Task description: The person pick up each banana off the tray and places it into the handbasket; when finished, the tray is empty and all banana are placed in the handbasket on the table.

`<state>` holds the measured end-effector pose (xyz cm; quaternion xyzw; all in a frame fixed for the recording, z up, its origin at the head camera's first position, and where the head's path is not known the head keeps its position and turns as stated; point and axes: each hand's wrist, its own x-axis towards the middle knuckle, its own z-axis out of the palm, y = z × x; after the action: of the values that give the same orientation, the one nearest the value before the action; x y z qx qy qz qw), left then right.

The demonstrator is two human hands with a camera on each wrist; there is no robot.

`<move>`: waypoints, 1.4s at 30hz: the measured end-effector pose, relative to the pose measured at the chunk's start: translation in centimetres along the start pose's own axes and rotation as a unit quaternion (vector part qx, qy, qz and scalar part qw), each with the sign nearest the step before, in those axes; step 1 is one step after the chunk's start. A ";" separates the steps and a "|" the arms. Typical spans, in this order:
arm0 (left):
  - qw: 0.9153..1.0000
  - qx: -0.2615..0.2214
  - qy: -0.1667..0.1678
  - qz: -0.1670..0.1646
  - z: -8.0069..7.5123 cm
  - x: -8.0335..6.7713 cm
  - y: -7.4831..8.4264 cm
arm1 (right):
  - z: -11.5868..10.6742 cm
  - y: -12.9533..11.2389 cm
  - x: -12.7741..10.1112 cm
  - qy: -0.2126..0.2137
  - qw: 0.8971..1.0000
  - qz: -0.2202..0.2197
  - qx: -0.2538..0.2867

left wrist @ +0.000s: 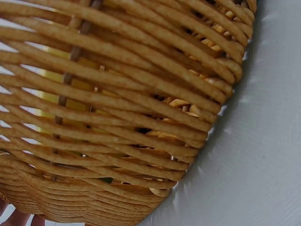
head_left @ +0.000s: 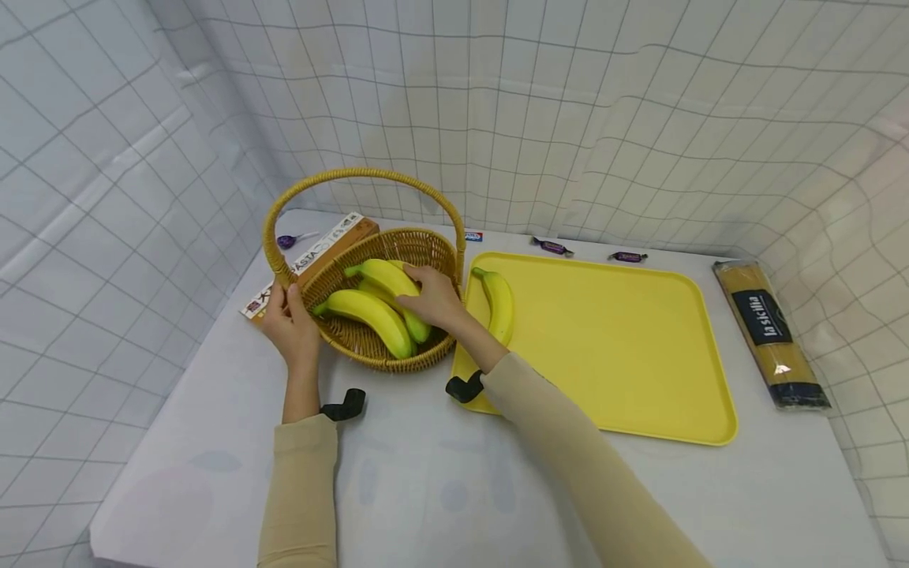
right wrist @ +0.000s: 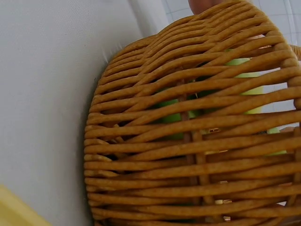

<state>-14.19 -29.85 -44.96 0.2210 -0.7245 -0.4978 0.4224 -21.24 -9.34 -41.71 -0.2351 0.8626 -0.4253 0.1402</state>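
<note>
Three bananas: one banana on the tray [head_left: 499, 304] lies at the left edge of the yellow tray [head_left: 625, 347]; two bananas in the basket [head_left: 376, 304] remain in the wicker basket [head_left: 419, 361].
Head view, right hand: the right hand [head_left: 432, 298] reaches over the basket rim, fingers curled onto the nearer fruit, gripping it.
Head view, left hand: the left hand [head_left: 289, 325] holds the basket's rim beside the handle [head_left: 358, 175], fingers wrapped on the wicker.
Head view, surroundings: a pasta box [head_left: 312, 259] lies behind the basket, a spaghetti packet [head_left: 768, 331] well to the right of the tray, wrapped sweets [head_left: 554, 247] along the table's back edge.
Left wrist view: basket weave [left wrist: 131, 122] fills the frame, yellow showing through the gaps; the fingers are barely seen.
Right wrist view: basket side [right wrist: 197, 141] close up, green-yellow fruit behind the strands.
Progress, as judged: one fruit moved across, a second in hand, a third left.
</note>
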 end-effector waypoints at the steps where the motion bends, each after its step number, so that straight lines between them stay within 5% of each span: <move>1: 1.000 0.001 0.001 0.000 0.0 0.0 0.0 | 0.0 0.0 0.0 -0.002 1.000 0.002 0.003; 34: 1.000 -0.003 0.001 0.008 0.1 -0.1 -0.1 | 0.3 0.0 -0.1 -0.022 1.000 -0.002 -0.010; 42: 1.000 -0.009 -0.006 0.001 0.1 -0.1 0.0 | 0.3 0.3 -0.6 0.029 0.999 -0.025 0.023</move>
<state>-14.19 -29.75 -44.96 0.2136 -0.7226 -0.5052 0.4208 -20.69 -9.10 -42.10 -0.2403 0.8502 -0.4554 0.1097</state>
